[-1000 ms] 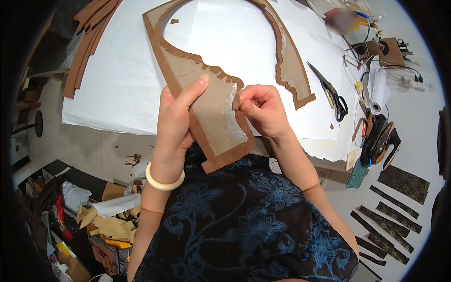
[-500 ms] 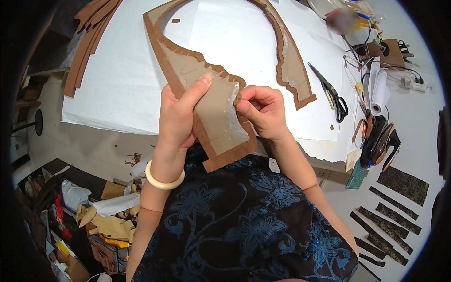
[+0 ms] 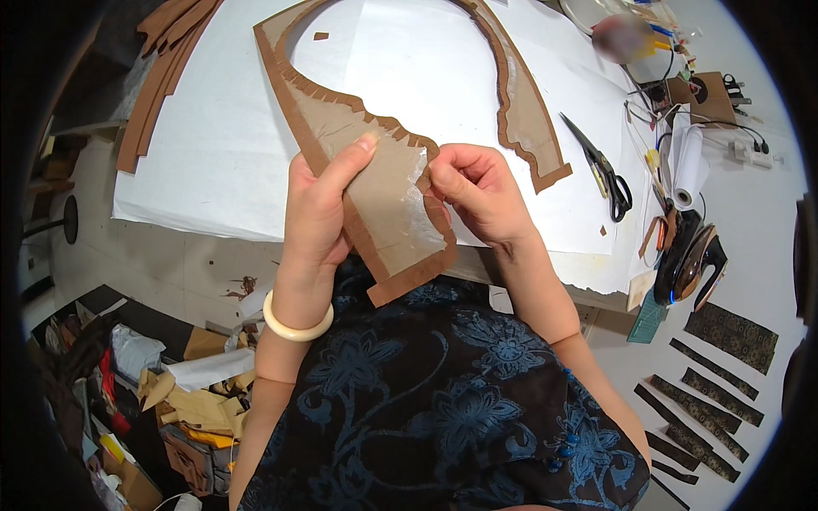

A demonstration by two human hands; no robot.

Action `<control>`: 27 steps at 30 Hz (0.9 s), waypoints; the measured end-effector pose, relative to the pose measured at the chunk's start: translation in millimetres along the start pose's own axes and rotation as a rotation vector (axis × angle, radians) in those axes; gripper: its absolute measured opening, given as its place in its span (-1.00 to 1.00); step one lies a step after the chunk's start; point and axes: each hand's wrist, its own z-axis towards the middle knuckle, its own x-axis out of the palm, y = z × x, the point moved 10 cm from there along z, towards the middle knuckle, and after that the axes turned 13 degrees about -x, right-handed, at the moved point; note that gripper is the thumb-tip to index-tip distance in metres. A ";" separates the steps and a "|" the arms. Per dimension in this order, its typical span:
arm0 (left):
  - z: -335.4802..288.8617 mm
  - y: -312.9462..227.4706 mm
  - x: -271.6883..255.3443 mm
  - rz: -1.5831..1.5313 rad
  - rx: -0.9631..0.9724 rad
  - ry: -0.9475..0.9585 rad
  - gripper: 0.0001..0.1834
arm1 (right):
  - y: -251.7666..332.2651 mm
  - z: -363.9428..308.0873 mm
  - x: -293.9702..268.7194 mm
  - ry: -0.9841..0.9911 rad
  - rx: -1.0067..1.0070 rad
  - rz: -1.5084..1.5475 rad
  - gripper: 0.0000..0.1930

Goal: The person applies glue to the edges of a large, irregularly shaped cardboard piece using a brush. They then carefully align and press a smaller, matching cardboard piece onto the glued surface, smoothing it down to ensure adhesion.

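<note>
A curved brown fabric piece (image 3: pixel 388 187) with a tan inner side hangs between my hands over the table's near edge. Its brown border is snipped into small tabs along the inner curve, and a shiny whitish film lies along its right side. My left hand (image 3: pixel 319 204) grips the wide part, thumb flat on top and fingers hidden underneath. With thumb and fingertips, my right hand (image 3: pixel 477 192) pinches the border at the right edge. The piece's far arm curves round and rests on the white table.
The white-covered table (image 3: pixel 221 162) holds black-handled scissors (image 3: pixel 603 166) at the right and brown strips (image 3: pixel 162 94) at the left. An iron (image 3: pixel 703 264) stands past the right edge, near dark patterned strips (image 3: pixel 699 400). Fabric and paper scraps (image 3: pixel 200 404) fill the lower left.
The fabric piece has shifted slightly up and left in my hands. My right hand still pinches its right border, the fingers now drawn closer together.
</note>
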 end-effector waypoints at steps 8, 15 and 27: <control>2.1 2.7 -2.2 0.048 0.025 -0.034 -0.76 | -4.5 -2.7 -1.6 -0.038 0.095 -0.062 -0.82; 5.6 6.5 -6.3 -0.040 -0.058 -0.014 -0.76 | -27.6 -6.7 -0.7 0.035 0.047 0.175 -0.80; 2.7 0.4 -7.2 0.096 0.056 -0.094 -0.79 | -11.6 -4.6 9.9 0.132 0.169 -0.076 -0.85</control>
